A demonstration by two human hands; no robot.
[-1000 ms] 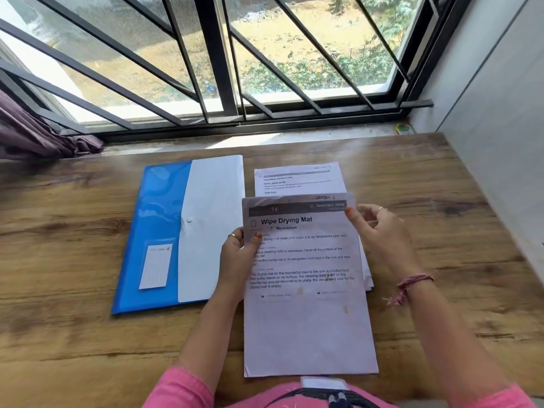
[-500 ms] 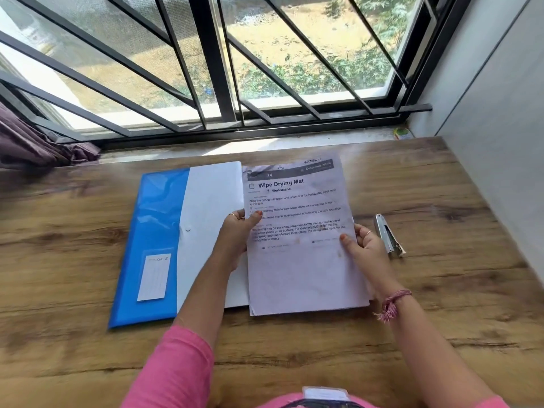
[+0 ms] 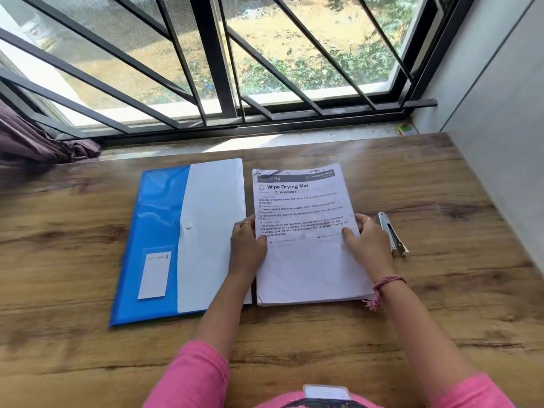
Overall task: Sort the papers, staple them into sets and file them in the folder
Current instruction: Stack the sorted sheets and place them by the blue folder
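Both hands, left [image 3: 246,244] and right [image 3: 368,241], clamped on opposite edges of the paper stack [image 3: 306,254] beside the folder [image 3: 176,240].

Sheet: I have lowered the "Wipe Drying Mat" page [image 3: 306,231] from mid-air flat onto the paper stack.
Hands: left hand [image 3: 247,245] and right hand [image 3: 368,242] now flank its side edges.
Stapler [image 3: 393,234]: uncovered, now visible.

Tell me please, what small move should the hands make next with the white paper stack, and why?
Probably the right hand should let go and reach for the silver metal stapler beside it. The white printed paper stack already lies flat and squared on the wooden table, held at both side edges with the left hand, next to the blue plastic folder.
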